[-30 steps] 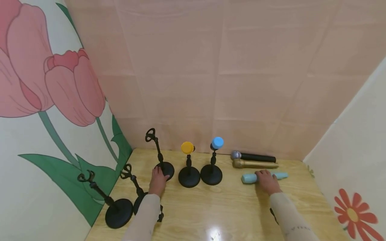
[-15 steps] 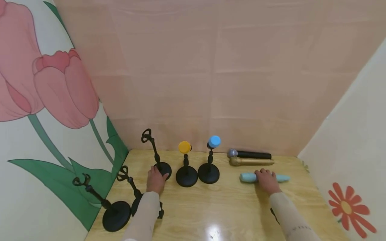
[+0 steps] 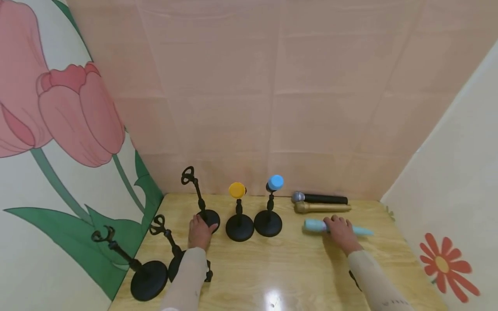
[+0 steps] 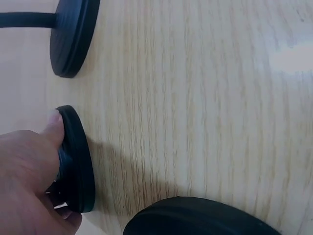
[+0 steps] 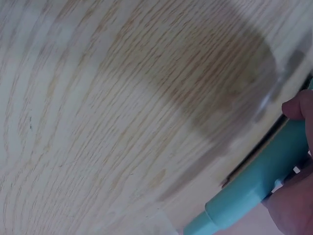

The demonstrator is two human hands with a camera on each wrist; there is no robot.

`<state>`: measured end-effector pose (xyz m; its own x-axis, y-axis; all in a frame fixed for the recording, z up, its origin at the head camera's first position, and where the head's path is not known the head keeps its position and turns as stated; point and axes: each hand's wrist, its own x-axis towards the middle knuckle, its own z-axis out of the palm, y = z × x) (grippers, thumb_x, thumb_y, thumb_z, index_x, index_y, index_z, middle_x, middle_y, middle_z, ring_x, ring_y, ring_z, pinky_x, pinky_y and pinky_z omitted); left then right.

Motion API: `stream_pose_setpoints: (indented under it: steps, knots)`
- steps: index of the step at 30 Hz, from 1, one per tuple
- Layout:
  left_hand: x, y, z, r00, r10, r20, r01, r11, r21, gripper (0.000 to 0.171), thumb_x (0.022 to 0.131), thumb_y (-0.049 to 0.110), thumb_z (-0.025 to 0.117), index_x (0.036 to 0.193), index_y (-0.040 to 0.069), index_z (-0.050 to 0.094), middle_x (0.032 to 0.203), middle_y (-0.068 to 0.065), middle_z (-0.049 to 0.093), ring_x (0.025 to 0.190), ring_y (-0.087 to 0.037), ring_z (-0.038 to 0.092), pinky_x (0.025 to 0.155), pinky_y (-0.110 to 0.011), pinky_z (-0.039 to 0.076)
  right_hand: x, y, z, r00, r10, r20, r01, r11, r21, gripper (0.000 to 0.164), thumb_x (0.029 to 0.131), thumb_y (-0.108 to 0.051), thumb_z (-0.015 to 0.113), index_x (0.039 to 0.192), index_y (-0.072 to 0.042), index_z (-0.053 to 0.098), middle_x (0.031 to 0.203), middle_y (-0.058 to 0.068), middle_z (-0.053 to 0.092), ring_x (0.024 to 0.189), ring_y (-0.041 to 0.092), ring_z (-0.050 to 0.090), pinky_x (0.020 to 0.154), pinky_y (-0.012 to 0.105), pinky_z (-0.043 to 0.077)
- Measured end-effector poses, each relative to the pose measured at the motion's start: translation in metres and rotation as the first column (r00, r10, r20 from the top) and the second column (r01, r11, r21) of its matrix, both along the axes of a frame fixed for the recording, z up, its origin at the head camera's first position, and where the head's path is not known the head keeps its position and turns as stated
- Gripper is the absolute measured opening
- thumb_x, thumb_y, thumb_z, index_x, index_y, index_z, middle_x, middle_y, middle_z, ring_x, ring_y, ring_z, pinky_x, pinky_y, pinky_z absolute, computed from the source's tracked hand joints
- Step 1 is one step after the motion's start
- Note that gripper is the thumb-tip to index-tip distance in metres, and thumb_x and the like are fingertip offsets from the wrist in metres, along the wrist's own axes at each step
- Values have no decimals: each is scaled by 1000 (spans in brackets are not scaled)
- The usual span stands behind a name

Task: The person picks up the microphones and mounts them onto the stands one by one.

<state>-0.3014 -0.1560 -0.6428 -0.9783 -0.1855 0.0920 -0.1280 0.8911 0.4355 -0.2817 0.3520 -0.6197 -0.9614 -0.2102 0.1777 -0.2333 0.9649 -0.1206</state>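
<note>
My left hand (image 3: 199,233) grips the round base of a black microphone stand (image 3: 212,219) at the back left of the table. In the left wrist view the thumb lies over the rim of that base (image 4: 80,161). The stand's clip at the top holds nothing. On the right, my right hand (image 3: 342,233) holds a teal microphone (image 3: 314,225) around its middle, fingers over its far side. In the right wrist view the teal microphone (image 5: 249,186) lies apart from its shadow, at least partly raised from the wood. Its covered middle is hidden by the hand.
Behind the teal microphone lie a black microphone (image 3: 324,198) and a gold microphone (image 3: 323,207). Two stands carry a yellow round-ended piece (image 3: 237,190) and a blue one (image 3: 275,182). More stands (image 3: 149,280) stand front left, one partly behind my sleeve. A dark object (image 3: 355,280) shows beside my right sleeve.
The teal microphone has shifted slightly left and tilted in my right hand, its thick end now higher in view. My left hand stays on the stand's base. The head view has turned slightly right.
</note>
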Motion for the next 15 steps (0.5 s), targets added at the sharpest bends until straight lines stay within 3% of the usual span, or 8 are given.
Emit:
stream_pose_setpoints:
  steps: [6,9,12,15]
  knots:
    - [2,-1,-11,997,-16,-77,11,997,-75,88,83,49,62,130,-21,37,134,-35,39,122,-44,38,102,-47,35,-4,-6,-2,1000,12,4,-12,1000,-13,36,81,-22,73,112,-10,58,103,16,54,97,41,50,84,66,35]
    - [8,2,-7,995,-30,-91,24,998,-62,85,82,46,65,128,-21,40,133,-36,40,122,-45,39,102,-47,35,-3,-8,-5,1000,18,8,-17,999,-36,39,82,-22,72,115,-10,57,103,17,53,96,41,51,81,66,37]
    - [15,6,1,997,-34,-66,31,998,-49,82,82,43,66,128,-20,40,135,-36,38,124,-46,37,103,-48,35,-1,-12,-6,1000,17,-6,-17,997,-70,41,81,-21,73,117,-9,56,102,16,53,95,40,50,79,65,38]
    - [20,9,6,999,-33,7,33,999,-42,82,85,43,62,132,-19,36,140,-34,33,129,-45,32,107,-47,31,-1,-16,-6,999,20,-35,-23,996,-86,43,80,-20,74,116,-8,55,101,17,53,94,40,50,77,65,39]
